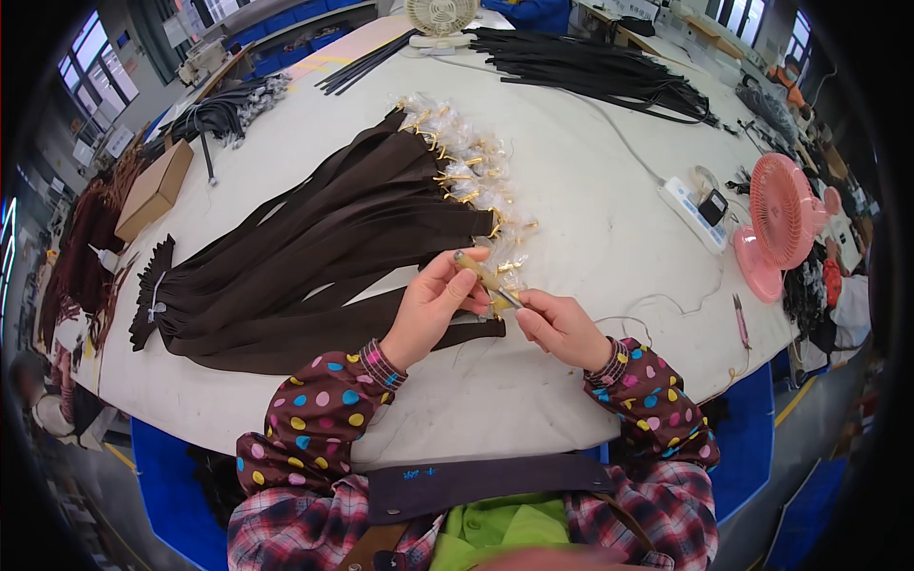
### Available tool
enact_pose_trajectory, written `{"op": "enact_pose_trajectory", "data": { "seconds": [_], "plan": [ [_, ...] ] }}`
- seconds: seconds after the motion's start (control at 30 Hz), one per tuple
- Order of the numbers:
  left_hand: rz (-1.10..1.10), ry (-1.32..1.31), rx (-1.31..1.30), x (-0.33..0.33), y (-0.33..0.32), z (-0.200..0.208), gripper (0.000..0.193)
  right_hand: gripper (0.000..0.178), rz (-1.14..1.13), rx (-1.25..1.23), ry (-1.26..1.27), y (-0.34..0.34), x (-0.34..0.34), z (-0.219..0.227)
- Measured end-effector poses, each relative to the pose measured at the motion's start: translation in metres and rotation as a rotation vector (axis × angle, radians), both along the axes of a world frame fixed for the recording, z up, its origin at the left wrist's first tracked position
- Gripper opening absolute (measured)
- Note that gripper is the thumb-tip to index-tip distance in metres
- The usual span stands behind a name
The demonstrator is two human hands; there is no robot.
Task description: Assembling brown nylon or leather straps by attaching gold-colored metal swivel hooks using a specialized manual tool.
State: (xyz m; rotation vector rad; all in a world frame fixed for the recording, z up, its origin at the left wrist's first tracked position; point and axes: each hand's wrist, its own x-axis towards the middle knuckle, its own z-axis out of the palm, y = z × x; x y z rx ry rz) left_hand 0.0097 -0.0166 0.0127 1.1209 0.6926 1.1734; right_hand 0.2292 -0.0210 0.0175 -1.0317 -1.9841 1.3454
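In the head view, the left hand (pixel 433 303) holds a small brass-coloured fitting (pixel 473 265) between the thumb and the fingertips, with the fingers curled narrow around it. The right hand (pixel 562 326) is just beside it, and its fingers are closed around a thin dark tool (pixel 507 298) whose tip meets the fitting. Both hands are above the near edge of the white table (pixel 590 219), at the end of a dark brown strap (pixel 419 335) that lies under them.

To the left of the hands a large fan of dark brown straps (pixel 314 247) is spread on the table. Their far ends carry gold clasps in clear plastic wraps (pixel 466 162), in a row that runs down to the hands.

Further away lie a pile of black straps (pixel 600 67), a white desk fan (pixel 441 19), a cardboard box (pixel 152 188), a white power strip (pixel 693 214) and a pink fan (pixel 783 217) at the right edge.
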Motion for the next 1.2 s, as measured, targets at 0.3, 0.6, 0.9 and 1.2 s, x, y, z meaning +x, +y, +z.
{"op": "enact_pose_trajectory", "data": {
  "seconds": [0.3,0.6,0.9,1.2],
  "plan": [
    [0.041,0.085,0.035,0.01,-0.007,-0.022,0.027,0.016,-0.181,0.533,-0.333,-0.009,-0.003,-0.009],
    [0.079,0.084,-0.024,0.018,-0.013,-0.017,0.025,0.013,-0.164,0.507,-0.329,-0.015,-0.008,-0.009],
    [0.027,0.091,-0.037,0.025,-0.021,-0.022,0.026,0.014,-0.208,0.586,-0.284,-0.017,-0.015,-0.012],
    [0.024,0.082,-0.043,0.023,-0.018,-0.023,0.027,0.016,-0.206,0.536,-0.26,-0.014,-0.018,-0.012]
  ]
}}
